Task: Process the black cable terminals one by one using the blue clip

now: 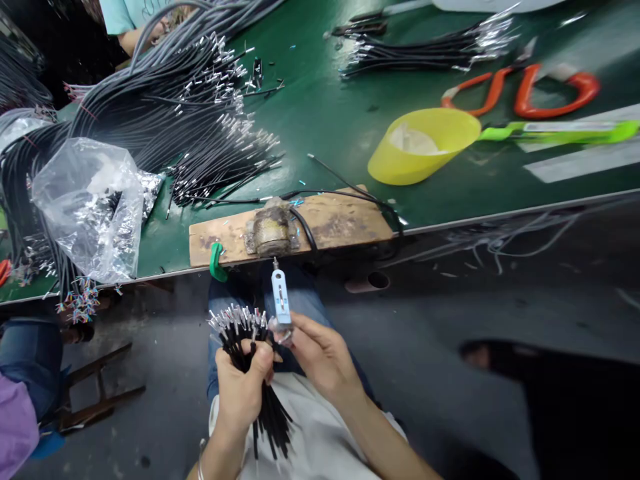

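My left hand grips a bundle of short black cables with silver tips fanned upward, held over my lap. My right hand pinches the lower end of a small light-blue plug piece, touching the cable tips at the bundle's right side. The blue piece points up toward a worn metal fixture mounted on a wooden board at the table's near edge.
A large heap of black cables covers the green table at left, beside a clear plastic bag. A yellow scoop, orange-handled pliers and another cable bundle lie right. Another person's arm shows at the far edge.
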{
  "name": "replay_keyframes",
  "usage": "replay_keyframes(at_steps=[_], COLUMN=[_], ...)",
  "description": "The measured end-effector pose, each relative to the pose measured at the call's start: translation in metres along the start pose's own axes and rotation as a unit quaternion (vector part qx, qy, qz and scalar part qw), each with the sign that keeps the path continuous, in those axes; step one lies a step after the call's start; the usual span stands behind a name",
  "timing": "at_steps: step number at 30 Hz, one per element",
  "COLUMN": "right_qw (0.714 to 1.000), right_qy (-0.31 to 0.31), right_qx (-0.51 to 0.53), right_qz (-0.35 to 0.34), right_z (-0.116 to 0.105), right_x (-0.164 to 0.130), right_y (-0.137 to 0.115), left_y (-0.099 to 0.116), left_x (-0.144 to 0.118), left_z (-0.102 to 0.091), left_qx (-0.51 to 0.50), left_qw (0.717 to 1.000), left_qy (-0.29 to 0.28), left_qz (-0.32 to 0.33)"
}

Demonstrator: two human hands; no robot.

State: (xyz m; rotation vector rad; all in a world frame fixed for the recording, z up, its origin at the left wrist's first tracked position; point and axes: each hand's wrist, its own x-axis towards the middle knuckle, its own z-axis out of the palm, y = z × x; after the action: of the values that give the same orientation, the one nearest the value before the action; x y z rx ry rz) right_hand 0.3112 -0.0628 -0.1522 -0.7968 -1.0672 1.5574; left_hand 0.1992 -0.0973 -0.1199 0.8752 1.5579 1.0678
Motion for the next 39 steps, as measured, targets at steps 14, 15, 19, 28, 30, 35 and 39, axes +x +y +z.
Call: replay_keyframes(at_steps=[14,15,19,28,30,35,39], right_qw=[0.964,0.986,0.964,0.965,0.974,0.984,0.987], right_qy=[0.049,0.001,-0.146,0.002,0.02,0.025,0.058], right_qx=[-0.167,-0.106,0.14,0.153,0.143,0.092,0.071], right_qz=[-0.199,-0.132,0.175,0.215,0.177,0.147,0.133], right_z=[0.002,-0.001,-0.013,-0.02,-0.014,0.001,0.004], right_x=[0.006,0.009,0.023,0.058,0.063,0.068,0.068], right_y=[-0.014,-0.016,-0.022,-0.028,-0.035,-0.043,-0.039], left_y=[-0.041,-0.038,-0.018,0.01,0.013,0.013,0.01], left_x=[0.009,0.008,0.007,-0.001,-0.001,0.009,0.028], left_z=[-0.003,-0.002,0.001,-0.002,-0.003,-0.003,-0.008], left_qx=[-0.001,-0.002,-0.004,0.018,0.015,0.002,0.026], left_qw=[0.999,0.999,0.999,0.996,0.995,0.994,0.999], left_qy=[0.029,0.038,0.04,0.076,0.085,0.084,0.023], left_qz=[-0.041,-0.023,0.036,0.038,0.048,0.064,0.023])
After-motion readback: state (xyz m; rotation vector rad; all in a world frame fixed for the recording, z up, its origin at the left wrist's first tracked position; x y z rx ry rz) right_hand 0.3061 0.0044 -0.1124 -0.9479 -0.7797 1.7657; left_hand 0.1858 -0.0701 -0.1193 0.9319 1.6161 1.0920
